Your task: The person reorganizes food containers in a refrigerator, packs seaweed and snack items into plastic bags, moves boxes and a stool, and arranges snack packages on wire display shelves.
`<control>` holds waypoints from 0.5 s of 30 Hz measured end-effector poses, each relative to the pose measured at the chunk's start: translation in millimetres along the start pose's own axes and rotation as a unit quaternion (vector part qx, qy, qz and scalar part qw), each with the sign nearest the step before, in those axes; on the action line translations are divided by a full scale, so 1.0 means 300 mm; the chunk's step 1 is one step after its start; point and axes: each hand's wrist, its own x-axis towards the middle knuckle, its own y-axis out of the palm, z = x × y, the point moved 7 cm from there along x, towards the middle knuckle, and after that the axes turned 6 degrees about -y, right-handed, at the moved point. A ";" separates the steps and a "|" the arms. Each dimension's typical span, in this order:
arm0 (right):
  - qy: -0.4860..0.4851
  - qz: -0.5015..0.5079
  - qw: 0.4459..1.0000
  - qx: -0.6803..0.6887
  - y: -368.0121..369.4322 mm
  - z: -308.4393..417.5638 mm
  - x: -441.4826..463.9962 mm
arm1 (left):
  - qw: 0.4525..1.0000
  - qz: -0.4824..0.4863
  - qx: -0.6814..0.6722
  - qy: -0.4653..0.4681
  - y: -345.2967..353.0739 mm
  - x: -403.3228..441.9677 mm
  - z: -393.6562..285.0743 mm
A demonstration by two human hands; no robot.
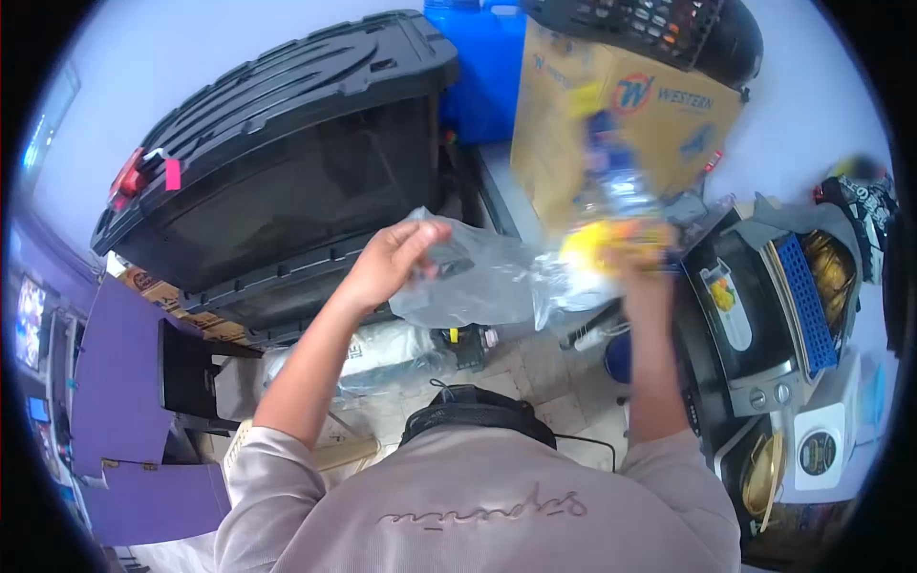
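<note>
My left hand [399,256] pinches the edge of a clear plastic bag [473,286], with thumb and fingers together. The bag stretches across toward my right hand [638,263], which is smeared by motion. Wrapped in my right hand is a see-through bottle [623,191] with a yellow label, a dark blue neck and a yellow top, perhaps a spray bottle. It stands roughly upright, in front of a cardboard box. Blur hides whether the bag's right end is held against the bottle or just touches it.
Large black lidded bins [296,181] are stacked at the left. Behind stand a blue jug [482,72] and a cardboard box [564,124] with a black basket [659,29] on top. An oven [750,334] stands at the right, a purple panel [124,372] at the left. A wrapped package [382,349] lies low ahead.
</note>
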 end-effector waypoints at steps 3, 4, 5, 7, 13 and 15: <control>0.051 -0.089 0.969 0.225 -0.090 0.053 0.042 | 0.994 0.085 0.059 -0.034 -0.022 -0.018 -0.018; 0.016 -0.098 0.956 0.277 -0.069 0.074 0.035 | 0.988 0.128 0.086 -0.018 -0.007 -0.031 -0.043; 0.000 -0.100 0.941 0.324 0.018 0.132 0.029 | 0.987 0.129 0.092 -0.017 -0.008 -0.037 -0.070; 0.023 -0.115 0.904 0.410 0.123 0.132 0.021 | 0.982 0.137 0.127 -0.024 0.000 -0.051 -0.129; 0.161 -0.014 0.863 0.479 0.537 -0.059 -0.025 | 0.986 0.107 0.123 0.010 -0.051 -0.111 -0.293; 0.239 -0.020 0.828 0.508 0.649 -0.137 -0.075 | 0.992 0.094 0.078 0.019 -0.056 -0.139 -0.346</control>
